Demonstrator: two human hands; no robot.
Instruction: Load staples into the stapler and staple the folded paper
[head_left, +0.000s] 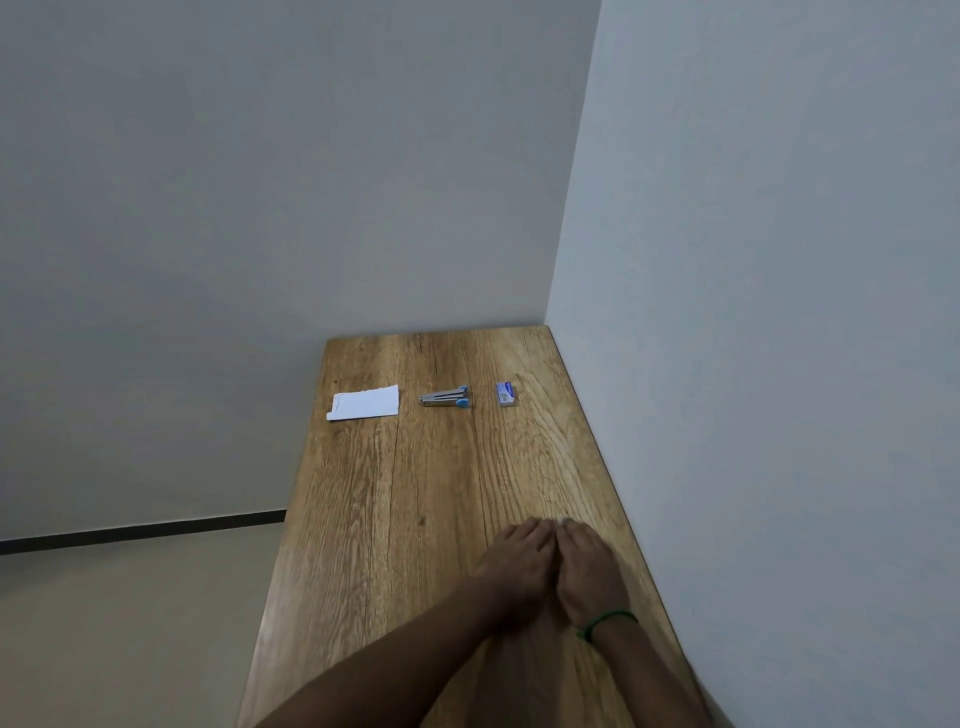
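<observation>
1 folded paper (363, 401), 1 stapler (445, 397), 1 staple box (505, 393), 2 hands (519, 564), 1 table (415, 493)

We see a wood-grain bench (441, 493) in a wall corner, folded white paper (363, 402) at its far left edge, stapler (445, 397) beside it, staple box (505, 393) further right, our left hand (514, 566) and right hand (587, 571) resting near us, touching.

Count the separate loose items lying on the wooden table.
3: folded white paper left, grey-and-blue stapler in the middle, small white-and-blue staple box right. None seem hidden.
</observation>
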